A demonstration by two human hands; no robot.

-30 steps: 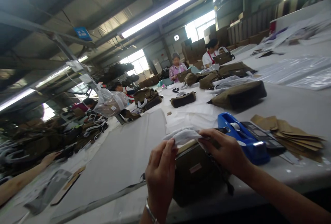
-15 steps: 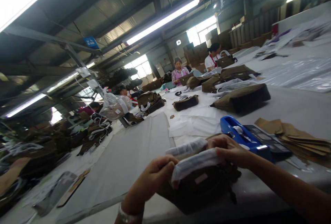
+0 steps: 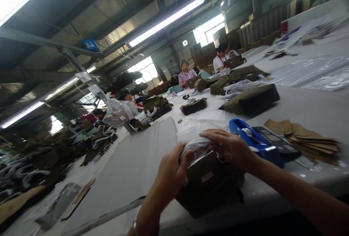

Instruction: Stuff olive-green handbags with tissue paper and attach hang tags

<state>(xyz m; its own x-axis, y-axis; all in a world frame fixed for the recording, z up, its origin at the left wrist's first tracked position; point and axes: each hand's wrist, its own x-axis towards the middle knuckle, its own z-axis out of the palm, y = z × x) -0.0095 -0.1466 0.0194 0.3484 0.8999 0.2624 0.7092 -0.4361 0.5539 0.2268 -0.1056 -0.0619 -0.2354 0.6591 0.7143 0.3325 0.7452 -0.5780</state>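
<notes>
Handle (image 3: 200, 145), softly wrapped, fills the closed grip of my left hand (image 3: 171, 170) and right hand (image 3: 233, 149), lower centre, seemingly the surest hold on a probably light, pliable bag (image 3: 209, 188).

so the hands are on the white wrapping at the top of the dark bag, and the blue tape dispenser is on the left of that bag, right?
The side is wrong: the head view shows the blue tape dispenser right of the dark bag. The left hand and right hand are on the white wrapping.
</notes>
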